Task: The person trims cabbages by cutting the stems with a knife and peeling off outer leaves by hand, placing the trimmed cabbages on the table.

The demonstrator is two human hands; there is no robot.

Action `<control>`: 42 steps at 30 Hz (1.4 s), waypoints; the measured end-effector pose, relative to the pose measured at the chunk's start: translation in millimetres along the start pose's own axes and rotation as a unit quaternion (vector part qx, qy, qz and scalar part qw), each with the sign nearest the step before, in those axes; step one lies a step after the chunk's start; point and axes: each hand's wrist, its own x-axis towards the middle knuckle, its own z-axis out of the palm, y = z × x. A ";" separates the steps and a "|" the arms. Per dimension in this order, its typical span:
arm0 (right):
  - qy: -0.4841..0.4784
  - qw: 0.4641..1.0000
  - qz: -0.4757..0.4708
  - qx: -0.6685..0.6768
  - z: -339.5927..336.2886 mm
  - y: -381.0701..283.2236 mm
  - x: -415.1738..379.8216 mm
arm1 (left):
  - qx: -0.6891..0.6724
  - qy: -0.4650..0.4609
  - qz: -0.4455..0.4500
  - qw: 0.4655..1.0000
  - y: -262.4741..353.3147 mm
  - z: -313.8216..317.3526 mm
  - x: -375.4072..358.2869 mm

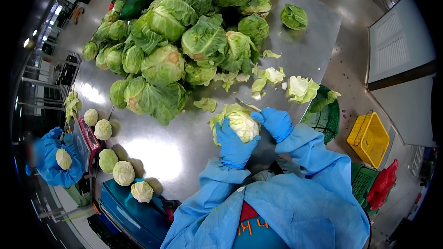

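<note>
A co-worker's sleeve [48, 159] flanks trimmed heads [123, 173] at left; on the steel table [161, 147], the gloved left hand [234, 144] cups a cabbage [241, 123] while the right hand [277, 123] grips what appears to be a knife [247, 105].

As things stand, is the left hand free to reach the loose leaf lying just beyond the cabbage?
Probably not: the left hand grips the cabbage. The leaf lies close, with bare table between.

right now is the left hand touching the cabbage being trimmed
Touching: the head view shows the left hand wrapped against the cabbage, no gap between them.
</note>
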 end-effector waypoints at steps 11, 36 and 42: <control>0.017 0.957 -0.026 0.287 8.6 4.7 18.2 | -0.104 0.021 0.086 0.991 -20.5 -5.0 -5.1; 0.073 0.978 0.021 0.194 -17.7 -16.6 9.1 | -0.500 -0.067 -0.171 0.846 -63.4 -61.7 -12.1; -0.265 0.900 0.080 0.338 1.6 -58.5 6.9 | -0.515 -0.087 -0.180 0.834 -55.8 -65.0 -11.3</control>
